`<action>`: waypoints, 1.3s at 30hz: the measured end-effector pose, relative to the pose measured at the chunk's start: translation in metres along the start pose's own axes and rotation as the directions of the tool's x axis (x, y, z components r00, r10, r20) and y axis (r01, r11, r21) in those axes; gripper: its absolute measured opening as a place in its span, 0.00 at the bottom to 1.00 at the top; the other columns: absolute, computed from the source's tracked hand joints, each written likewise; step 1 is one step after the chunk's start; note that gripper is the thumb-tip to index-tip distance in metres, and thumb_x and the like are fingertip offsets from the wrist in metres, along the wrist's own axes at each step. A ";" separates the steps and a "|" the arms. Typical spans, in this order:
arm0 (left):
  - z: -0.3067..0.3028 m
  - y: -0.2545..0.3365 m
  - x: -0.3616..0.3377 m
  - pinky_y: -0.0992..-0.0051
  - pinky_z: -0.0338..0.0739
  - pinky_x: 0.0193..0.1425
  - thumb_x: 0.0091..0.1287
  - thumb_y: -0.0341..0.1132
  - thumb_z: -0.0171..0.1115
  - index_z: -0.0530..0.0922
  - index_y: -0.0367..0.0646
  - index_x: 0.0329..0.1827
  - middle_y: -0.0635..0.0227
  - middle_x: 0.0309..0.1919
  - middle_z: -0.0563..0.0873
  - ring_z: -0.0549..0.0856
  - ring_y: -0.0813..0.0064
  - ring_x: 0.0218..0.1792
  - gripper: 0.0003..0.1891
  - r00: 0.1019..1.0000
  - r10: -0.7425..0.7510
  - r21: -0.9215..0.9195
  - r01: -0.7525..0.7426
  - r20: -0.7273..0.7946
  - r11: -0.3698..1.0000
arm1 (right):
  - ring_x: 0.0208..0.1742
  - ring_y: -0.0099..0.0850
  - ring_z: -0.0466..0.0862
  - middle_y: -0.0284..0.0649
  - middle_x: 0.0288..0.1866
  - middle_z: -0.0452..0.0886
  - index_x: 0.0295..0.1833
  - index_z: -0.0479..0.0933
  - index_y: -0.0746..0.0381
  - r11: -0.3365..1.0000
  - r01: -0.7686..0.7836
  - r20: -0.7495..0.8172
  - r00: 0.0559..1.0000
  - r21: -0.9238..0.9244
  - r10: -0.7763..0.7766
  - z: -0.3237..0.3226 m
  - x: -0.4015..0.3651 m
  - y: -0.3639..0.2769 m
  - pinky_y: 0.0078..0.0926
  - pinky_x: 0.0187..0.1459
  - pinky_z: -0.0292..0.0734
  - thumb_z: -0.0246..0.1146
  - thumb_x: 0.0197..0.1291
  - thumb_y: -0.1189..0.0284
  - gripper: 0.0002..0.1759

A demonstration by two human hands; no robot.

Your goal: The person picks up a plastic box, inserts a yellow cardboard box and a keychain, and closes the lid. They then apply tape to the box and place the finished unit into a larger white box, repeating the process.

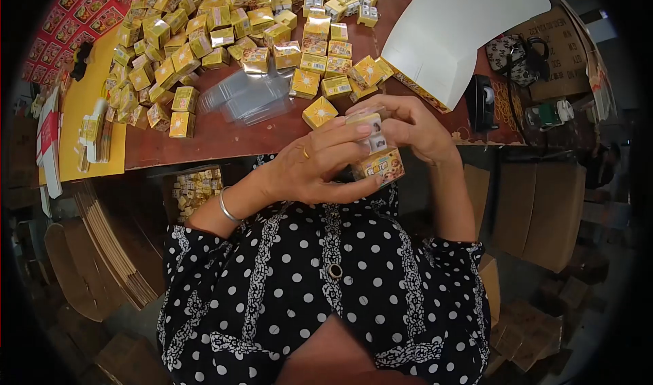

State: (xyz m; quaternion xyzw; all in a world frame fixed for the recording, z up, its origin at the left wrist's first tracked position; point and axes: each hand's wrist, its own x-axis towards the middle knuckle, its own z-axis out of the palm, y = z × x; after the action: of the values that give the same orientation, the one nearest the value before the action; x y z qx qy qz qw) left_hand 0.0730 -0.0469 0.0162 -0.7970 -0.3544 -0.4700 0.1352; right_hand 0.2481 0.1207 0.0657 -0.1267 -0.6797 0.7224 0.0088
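Note:
Both my hands are at chest height, near the front edge of the red-brown table point(224, 143). My left hand point(325, 160) is wrapped round a stack of small boxes, with a yellow printed box point(383, 168) at the bottom and white-sided ones point(375, 142) above it. My right hand point(417, 128) pinches the upper end of the same stack, where clear plastic shows. Just beyond my fingers lies a yellow box with a sun-like pattern point(319, 113). Clear plastic sleeves point(255, 99) lie flat on the table to the left of it.
Many small yellow boxes point(204, 28) are heaped across the table. A white card sheet point(435, 41) covers the back right, beside a black tape dispenser point(481, 103), rubber bands point(507, 106) and a patterned bag point(513, 62). Below the table stand cartons point(537, 208).

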 end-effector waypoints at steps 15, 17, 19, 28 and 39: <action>0.120 -0.078 0.050 0.44 0.59 0.80 0.64 0.38 0.67 0.72 0.35 0.70 0.52 0.70 0.75 0.68 0.52 0.78 0.32 0.878 -0.218 0.189 0.149 0.427 0.971 | 0.43 0.30 0.87 0.46 0.54 0.84 0.63 0.77 0.63 0.688 -0.272 -0.721 0.448 -0.673 -0.529 -0.196 0.055 0.047 0.26 0.43 0.85 0.77 0.59 0.74 0.28; 0.145 -0.089 0.052 0.44 0.59 0.80 0.63 0.42 0.70 0.72 0.31 0.69 0.48 0.67 0.77 0.71 0.50 0.75 0.34 0.866 -0.246 0.247 0.147 0.436 0.958 | 0.42 0.30 0.88 0.46 0.50 0.86 0.64 0.77 0.63 0.653 -0.288 -0.702 0.442 -0.700 -0.558 -0.210 0.072 0.060 0.28 0.44 0.86 0.77 0.58 0.74 0.29; 0.160 -0.095 0.052 0.43 0.59 0.80 0.63 0.43 0.70 0.74 0.30 0.68 0.48 0.65 0.79 0.73 0.50 0.73 0.34 0.837 -0.275 0.248 0.173 0.474 0.953 | 0.40 0.31 0.89 0.46 0.44 0.87 0.65 0.76 0.64 0.702 -0.289 -0.740 0.444 -0.651 -0.504 -0.216 0.083 0.065 0.29 0.44 0.86 0.78 0.58 0.73 0.30; 0.169 -0.099 0.053 0.43 0.56 0.81 0.59 0.46 0.74 0.74 0.31 0.67 0.49 0.63 0.80 0.74 0.51 0.71 0.37 0.763 -0.306 0.232 0.208 0.570 0.950 | 0.42 0.33 0.92 0.45 0.43 0.90 0.74 0.69 0.59 0.686 -0.354 -0.759 0.448 -0.636 -0.472 -0.215 0.105 0.075 0.30 0.44 0.86 0.77 0.61 0.70 0.37; -0.047 -0.068 -0.033 0.53 0.73 0.68 0.59 0.36 0.76 0.78 0.39 0.61 0.55 0.59 0.82 0.80 0.51 0.62 0.27 0.659 -0.752 0.374 0.693 0.019 0.617 | 0.46 0.25 0.86 0.40 0.47 0.87 0.63 0.79 0.68 0.833 -0.148 -0.816 0.346 -0.534 -0.462 -0.138 0.000 0.043 0.27 0.46 0.83 0.68 0.71 0.71 0.19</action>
State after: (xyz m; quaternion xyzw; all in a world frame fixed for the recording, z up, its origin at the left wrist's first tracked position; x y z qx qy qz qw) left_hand -0.0145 -0.0383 0.0050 -0.5883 -0.7302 -0.3456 0.0357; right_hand 0.2823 0.2526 0.0176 -0.4380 -0.7300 0.3030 0.4283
